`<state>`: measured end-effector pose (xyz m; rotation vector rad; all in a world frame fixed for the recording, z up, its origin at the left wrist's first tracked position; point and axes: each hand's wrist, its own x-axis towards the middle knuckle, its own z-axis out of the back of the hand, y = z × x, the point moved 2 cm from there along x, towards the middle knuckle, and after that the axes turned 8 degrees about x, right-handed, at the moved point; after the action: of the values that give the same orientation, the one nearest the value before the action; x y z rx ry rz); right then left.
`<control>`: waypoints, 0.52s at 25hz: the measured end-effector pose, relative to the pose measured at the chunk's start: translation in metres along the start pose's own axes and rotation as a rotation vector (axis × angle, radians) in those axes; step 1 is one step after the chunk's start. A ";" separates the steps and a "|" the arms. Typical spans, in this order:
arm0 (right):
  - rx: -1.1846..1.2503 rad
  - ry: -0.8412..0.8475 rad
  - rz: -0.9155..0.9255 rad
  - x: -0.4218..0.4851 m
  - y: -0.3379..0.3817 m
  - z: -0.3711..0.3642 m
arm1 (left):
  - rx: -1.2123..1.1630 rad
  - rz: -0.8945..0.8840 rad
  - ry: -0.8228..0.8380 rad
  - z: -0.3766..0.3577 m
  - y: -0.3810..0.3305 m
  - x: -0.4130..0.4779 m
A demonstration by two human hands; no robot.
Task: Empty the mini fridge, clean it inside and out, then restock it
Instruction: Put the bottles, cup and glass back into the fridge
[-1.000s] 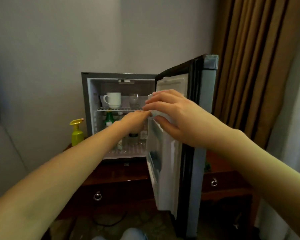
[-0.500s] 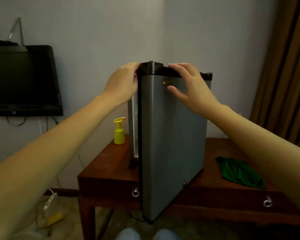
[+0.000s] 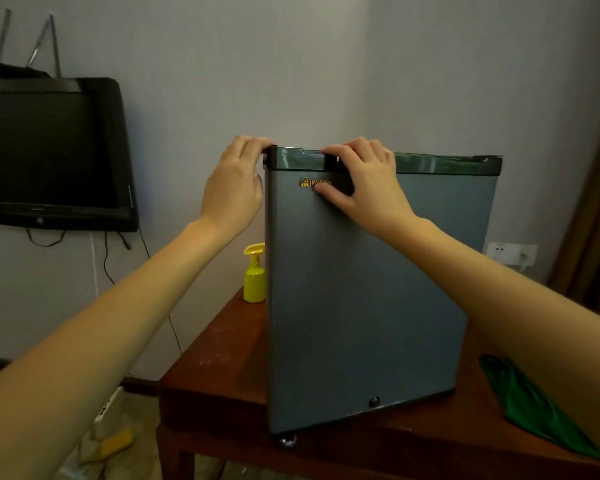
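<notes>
grey door (image 3: 361,306) gripped: left hand (image 3: 232,190), right hand (image 3: 366,188)

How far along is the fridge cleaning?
Hard to say what's done: the fridge door looks nearly shut, hiding the inside. In hand: left hand and right hand grip its top edge. The spray bottle and green cloth sit untouched, so cleaning seems ahead.

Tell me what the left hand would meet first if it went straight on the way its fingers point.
The left hand points up and rightward at the black top corner of the grey metal mini fridge door; its fingertips seem to touch it. Depth there is unclear.
</notes>
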<state>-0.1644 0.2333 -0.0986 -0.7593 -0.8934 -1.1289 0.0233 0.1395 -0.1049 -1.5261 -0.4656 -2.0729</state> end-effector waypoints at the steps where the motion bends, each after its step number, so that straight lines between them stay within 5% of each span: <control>1: -0.023 -0.014 0.010 0.007 -0.006 -0.011 | 0.004 0.005 -0.002 -0.010 0.011 0.007; 9: -0.055 0.091 -0.082 0.057 -0.037 -0.053 | 0.037 -0.209 0.050 -0.068 0.060 0.067; 13: -0.072 0.088 -0.175 0.066 -0.042 -0.064 | 0.043 -0.141 0.181 -0.082 0.065 0.074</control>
<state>-0.1804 0.1386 -0.0657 -0.6939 -0.8615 -1.3450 -0.0189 0.0267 -0.0613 -1.2995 -0.5586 -2.2690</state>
